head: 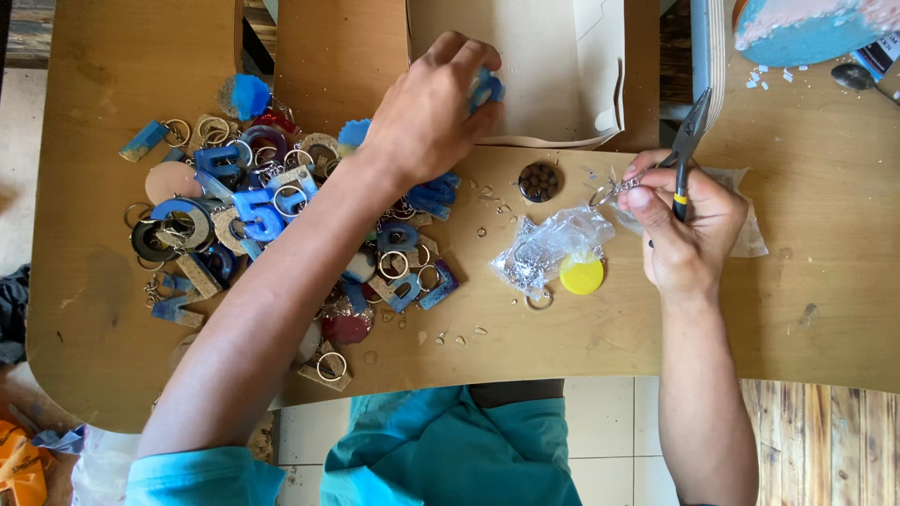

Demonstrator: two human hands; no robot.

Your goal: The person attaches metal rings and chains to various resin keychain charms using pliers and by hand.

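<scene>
My left hand [433,111] reaches across the wooden table [112,347] and pinches a small blue resin piece [486,88] at the edge of a pale cardboard box [553,56]. My right hand [684,225] grips black pliers [691,131] with a yellow band, and its fingertips hold a small metal key ring with chain [614,189]. A big pile of resin keychains [253,215], mostly blue letters and round discs with rings, lies under and left of my left forearm.
Between the hands lie a clear plastic bag of rings [548,245], a yellow disc [582,275] and a round dark resin piece [539,181]. Loose small rings dot the tabletop. A blue-and-pink object [806,28] and a spoon [858,77] sit at the far right.
</scene>
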